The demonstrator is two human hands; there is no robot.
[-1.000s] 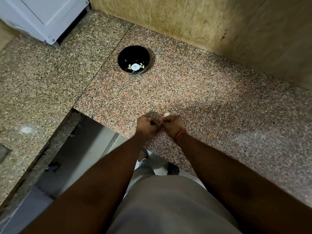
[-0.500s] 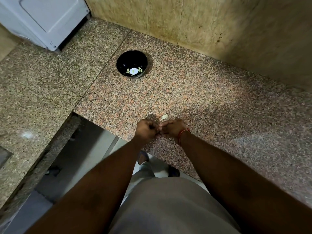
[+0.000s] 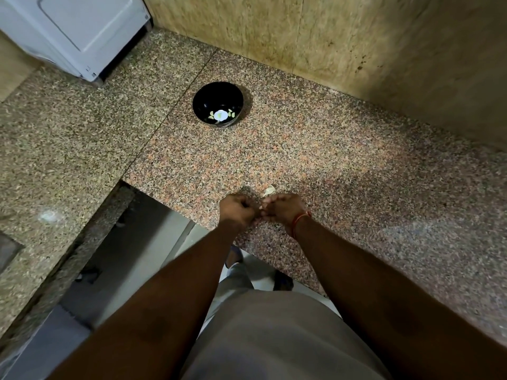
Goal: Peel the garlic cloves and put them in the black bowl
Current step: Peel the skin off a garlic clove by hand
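Observation:
The black bowl (image 3: 218,104), with a white and green flower pattern on its bottom, stands on the granite counter (image 3: 315,160) well beyond my hands. My left hand (image 3: 238,209) and my right hand (image 3: 282,209) meet near the counter's front edge, fingers curled, pinching something small between them that stays hidden. A pale piece of garlic or its skin (image 3: 269,190) lies on the counter just beyond my right hand. No cloves show inside the bowl.
A white appliance (image 3: 74,34) stands at the back left. A tiled wall (image 3: 329,37) runs behind the counter. Below the counter's front edge (image 3: 175,209) lies an opening to the floor, where my feet show. A second granite slab (image 3: 55,133) extends left.
My hands stay together at the same spot with small finger movements. The view has shifted slightly. The pale piece beyond my right hand shows a little more.

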